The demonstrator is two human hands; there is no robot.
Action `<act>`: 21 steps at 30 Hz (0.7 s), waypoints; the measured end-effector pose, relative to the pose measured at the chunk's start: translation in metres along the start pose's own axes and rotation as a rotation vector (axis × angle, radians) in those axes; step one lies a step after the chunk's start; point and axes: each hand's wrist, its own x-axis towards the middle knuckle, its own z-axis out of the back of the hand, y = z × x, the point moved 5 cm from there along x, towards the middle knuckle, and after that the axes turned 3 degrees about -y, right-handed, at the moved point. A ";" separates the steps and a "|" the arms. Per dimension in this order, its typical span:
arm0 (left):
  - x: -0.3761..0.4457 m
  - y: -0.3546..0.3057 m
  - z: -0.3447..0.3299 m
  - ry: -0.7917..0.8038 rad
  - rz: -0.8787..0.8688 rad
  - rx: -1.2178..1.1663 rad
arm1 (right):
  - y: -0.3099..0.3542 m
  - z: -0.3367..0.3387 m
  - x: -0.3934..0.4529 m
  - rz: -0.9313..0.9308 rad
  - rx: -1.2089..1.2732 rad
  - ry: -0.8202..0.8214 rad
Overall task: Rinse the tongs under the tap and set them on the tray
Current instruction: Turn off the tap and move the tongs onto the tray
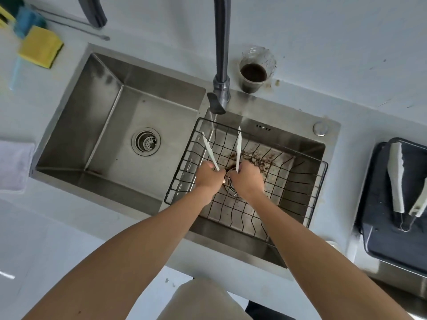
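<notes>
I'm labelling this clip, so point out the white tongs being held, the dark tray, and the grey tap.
white tongs (238, 144), head view, right blade
dark tray (379, 232), head view, bare floor
grey tap (222, 54), head view, neck

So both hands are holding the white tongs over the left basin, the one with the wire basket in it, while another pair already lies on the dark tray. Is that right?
Not quite. In the head view the wire basket sits in the right basin, and there the left hand and right hand hold the white tongs. The left basin holds only its drain. Another pair does lie on the dark tray.
</notes>
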 end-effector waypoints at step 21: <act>-0.116 -0.031 -0.022 -0.133 -0.202 0.130 | -0.048 0.100 -0.066 0.174 0.046 -0.003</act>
